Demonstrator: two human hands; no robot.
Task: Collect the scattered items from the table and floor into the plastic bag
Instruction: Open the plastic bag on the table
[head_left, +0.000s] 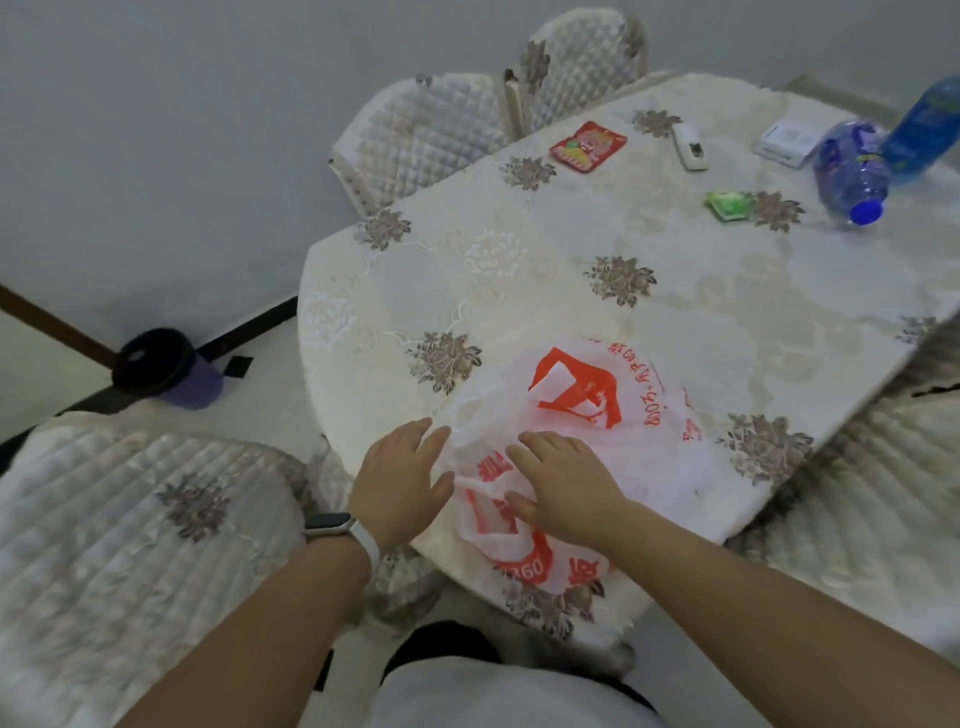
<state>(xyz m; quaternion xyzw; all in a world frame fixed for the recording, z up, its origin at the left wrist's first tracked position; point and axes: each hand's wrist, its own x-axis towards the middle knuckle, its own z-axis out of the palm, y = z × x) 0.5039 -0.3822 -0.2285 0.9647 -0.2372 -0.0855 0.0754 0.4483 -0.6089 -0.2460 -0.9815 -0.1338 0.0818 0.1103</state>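
Two open palms, left hand (400, 475) and right hand (563, 480), flat on the plastic bag (587, 431), gripping nothing; flimsy, slippery film, best pinched at the handle loops.

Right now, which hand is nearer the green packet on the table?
Right. The right hand rests on the plastic bag, below and left of the green packet; the left hand sits farther left at the bag's edge.
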